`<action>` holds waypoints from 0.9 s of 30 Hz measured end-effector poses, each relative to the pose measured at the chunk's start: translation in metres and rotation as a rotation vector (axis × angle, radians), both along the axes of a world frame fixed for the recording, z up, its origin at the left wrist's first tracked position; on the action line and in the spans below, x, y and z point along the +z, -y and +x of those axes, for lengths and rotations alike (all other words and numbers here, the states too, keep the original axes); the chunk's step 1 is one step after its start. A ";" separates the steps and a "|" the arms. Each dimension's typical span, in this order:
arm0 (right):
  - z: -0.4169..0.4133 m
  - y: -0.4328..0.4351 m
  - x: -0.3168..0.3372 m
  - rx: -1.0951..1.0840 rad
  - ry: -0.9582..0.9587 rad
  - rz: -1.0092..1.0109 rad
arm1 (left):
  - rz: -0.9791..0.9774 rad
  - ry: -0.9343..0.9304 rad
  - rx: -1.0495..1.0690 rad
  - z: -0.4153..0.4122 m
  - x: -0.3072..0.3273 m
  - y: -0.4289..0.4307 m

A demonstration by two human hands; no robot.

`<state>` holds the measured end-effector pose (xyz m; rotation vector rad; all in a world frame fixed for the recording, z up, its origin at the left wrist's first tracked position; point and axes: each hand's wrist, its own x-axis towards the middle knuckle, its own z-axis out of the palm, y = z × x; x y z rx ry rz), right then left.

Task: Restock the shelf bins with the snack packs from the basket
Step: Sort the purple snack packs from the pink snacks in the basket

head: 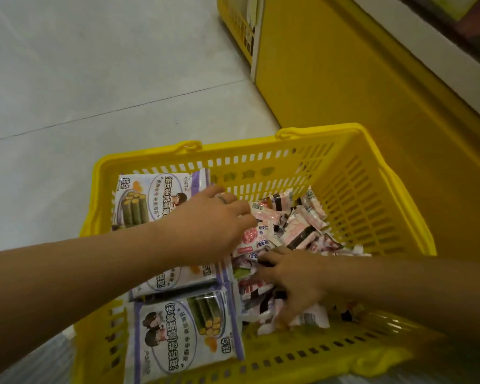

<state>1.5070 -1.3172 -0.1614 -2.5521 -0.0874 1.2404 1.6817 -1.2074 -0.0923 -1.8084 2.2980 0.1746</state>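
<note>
Snack packs fill a yellow basket (233, 152) that stands on a pale tiled floor (94, 79). On the basket's left side lie large purple-and-white packs (178, 339) printed with green rolls, flat and overlapping one another from the far wall to the near wall. The left hand (208, 223) reaches in from the left, above those large packs. Its fingers (241, 210) are held close together, and their tips meet the edge of the heap to the right. The view there is blurred, so I cannot tell whether they pinch a pack or only touch it. The right half of the basket holds a loose heap of small pink-and-white packs (302, 225). The right hand (297, 278) comes in from the right and lies palm down on this heap. Its fingers (263, 257) are spread, with the tips partly sunk among the packs. Beyond the basket to the right rises the yellow base of a shelf unit (330, 73).
</note>
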 end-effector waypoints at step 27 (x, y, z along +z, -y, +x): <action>-0.016 0.105 0.033 -0.302 0.414 -0.435 | 0.676 -0.201 0.474 -0.110 -0.097 0.018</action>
